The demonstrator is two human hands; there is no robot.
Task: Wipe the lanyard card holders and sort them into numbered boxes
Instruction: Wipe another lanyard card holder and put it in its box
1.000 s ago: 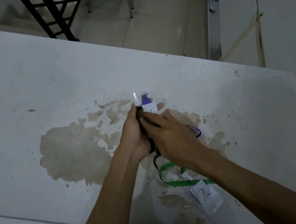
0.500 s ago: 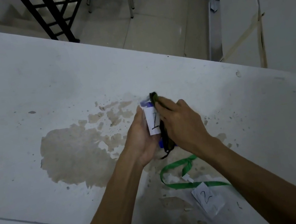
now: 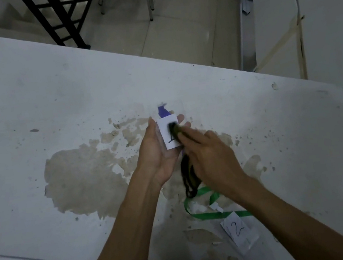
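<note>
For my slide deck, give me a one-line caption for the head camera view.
Left hand holds a card holder while the right hand wipes it with a dark cloth; a second holder lies on the table.

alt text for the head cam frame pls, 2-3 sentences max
The left hand cradles a clear card holder with a handwritten paper insert while the right hand rubs a dark cloth across it. Below, on the stained white table, lies a second holder marked 2 with a green lanyard.
</note>
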